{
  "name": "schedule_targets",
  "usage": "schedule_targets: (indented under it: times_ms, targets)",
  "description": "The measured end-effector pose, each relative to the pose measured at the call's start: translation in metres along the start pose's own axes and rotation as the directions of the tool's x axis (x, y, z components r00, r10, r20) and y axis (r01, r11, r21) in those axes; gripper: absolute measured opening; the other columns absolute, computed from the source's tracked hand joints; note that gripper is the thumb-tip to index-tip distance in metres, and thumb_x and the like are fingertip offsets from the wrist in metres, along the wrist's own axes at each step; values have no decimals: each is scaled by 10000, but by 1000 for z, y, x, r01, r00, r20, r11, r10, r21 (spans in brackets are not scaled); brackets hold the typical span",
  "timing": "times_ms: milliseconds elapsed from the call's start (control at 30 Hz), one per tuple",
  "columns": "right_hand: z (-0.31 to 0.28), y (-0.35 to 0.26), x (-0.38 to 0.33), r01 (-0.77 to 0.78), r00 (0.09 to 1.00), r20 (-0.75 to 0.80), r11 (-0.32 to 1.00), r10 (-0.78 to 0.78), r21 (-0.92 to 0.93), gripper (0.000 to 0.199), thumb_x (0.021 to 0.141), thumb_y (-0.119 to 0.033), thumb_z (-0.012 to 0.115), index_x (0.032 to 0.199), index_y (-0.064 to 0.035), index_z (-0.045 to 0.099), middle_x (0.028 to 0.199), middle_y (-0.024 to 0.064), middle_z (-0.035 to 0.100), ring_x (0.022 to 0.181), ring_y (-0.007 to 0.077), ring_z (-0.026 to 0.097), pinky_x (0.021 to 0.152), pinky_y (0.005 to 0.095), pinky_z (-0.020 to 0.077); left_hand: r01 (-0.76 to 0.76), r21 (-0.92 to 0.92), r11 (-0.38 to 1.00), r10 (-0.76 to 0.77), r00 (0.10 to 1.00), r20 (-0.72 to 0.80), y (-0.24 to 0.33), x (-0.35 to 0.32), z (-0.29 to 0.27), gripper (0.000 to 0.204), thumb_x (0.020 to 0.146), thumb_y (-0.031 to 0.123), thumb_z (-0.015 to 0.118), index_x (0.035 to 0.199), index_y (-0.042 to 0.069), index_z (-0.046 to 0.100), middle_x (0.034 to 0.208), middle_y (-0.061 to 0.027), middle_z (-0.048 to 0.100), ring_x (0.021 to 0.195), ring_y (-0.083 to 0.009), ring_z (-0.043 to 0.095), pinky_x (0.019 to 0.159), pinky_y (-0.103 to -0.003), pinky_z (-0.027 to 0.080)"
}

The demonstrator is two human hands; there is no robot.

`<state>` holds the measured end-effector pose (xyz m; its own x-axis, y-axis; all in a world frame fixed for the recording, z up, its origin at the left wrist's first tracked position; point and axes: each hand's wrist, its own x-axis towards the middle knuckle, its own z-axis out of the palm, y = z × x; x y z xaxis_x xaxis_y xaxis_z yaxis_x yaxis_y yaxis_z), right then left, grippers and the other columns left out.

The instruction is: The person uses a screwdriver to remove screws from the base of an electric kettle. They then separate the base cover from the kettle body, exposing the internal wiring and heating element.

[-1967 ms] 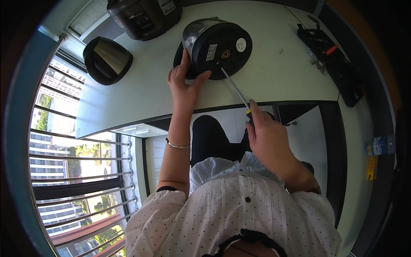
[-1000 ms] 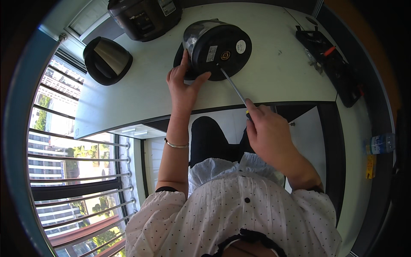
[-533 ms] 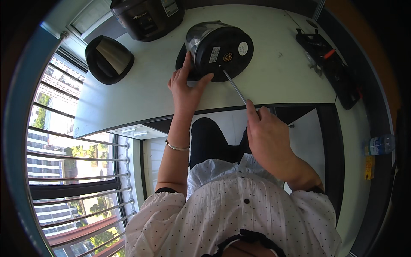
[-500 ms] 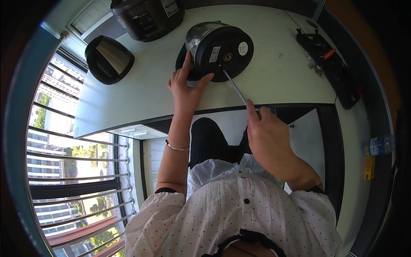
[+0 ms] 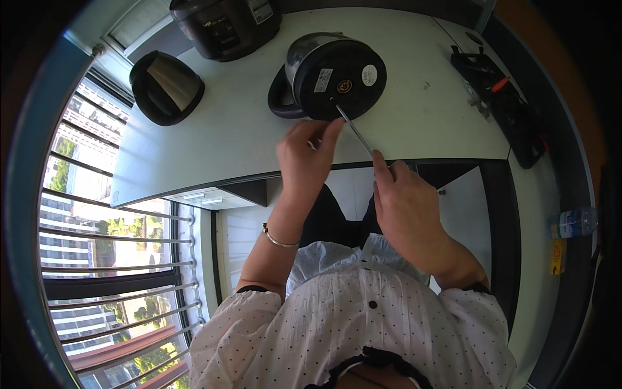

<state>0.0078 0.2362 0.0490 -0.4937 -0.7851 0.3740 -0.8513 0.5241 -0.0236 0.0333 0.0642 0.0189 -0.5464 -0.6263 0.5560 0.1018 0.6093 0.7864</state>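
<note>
An electric kettle [image 5: 317, 97] with a shiny metal body lies on its side on the white tabletop, its round black base turned toward me and its black handle to the left. My right hand [image 5: 408, 201] is closed around a screwdriver [image 5: 356, 134], index finger stretched along it; the handle is hidden in the palm. The tip of its metal shaft meets a small hole near the lower edge of the base. My left hand [image 5: 308, 152] is off the kettle, fingers curled, thumb and forefinger beside the shaft just below the tip. Whatever they pinch is hidden.
Another black and silver kettle [image 5: 166, 88] stands at the left, and a dark cooker-like appliance [image 5: 227, 29] at the back. On the right lies an open black tool case [image 5: 499, 107] with red-handled tools. A plastic bottle [image 5: 576, 222] is at the far right, and a barred window [image 5: 116, 259] at the left.
My left hand has let go of the kettle's side and moved right and toward me, to the screwdriver's shaft, its fingers curling. The right hand and screwdriver have stayed nearly in place.
</note>
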Motion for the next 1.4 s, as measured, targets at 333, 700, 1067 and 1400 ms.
schedule_targets:
  times_ms: [333, 700, 1067, 1400]
  targets:
    - [1, -2, 0, -13, 1000, 27, 1000, 13, 22, 519, 681, -60, 633, 1179, 47, 532, 797, 116, 560, 617, 195, 604, 516, 280, 506, 692, -364, 623, -479, 706, 522, 8, 10, 17, 319, 875, 292, 638, 798, -17, 637, 554, -28, 532, 437, -80, 448, 392, -190, 288]
    - [17, 18, -18, -273, 949, 255, 78, 184, 959, 684, 795, -102, 649, 1390, 4, 327, 957, 159, 577, 713, 197, 591, 607, 285, 492, 742, -455, 493, -494, 669, 555, 7, 13, 10, 297, 895, 250, 591, 782, -25, 594, 541, -67, 533, 397, -113, 460, 367, -219, 308]
    - [29, 23, -41, -381, 868, 495, -580, 46, 720, 614, 824, -56, 507, 1412, -66, 329, 714, 123, 543, 413, 125, 475, 356, 226, 343, 401, -216, 890, -353, 907, 231, -15, 10, -3, 248, 819, 215, 696, 836, -17, 611, 609, -74, 571, 465, -133, 491, 443, -262, 394]
    - [29, 14, -45, -410, 878, 433, -147, 205, 900, 618, 839, -22, 599, 1407, -69, 361, 641, -11, 502, 458, 38, 422, 419, 194, 319, -130, 333, 934, 107, 991, 86, -54, 38, -20, 697, 740, 357, 750, 1257, 3, 443, 1108, -129, 597, 1048, -277, 565, 1049, -494, 234]
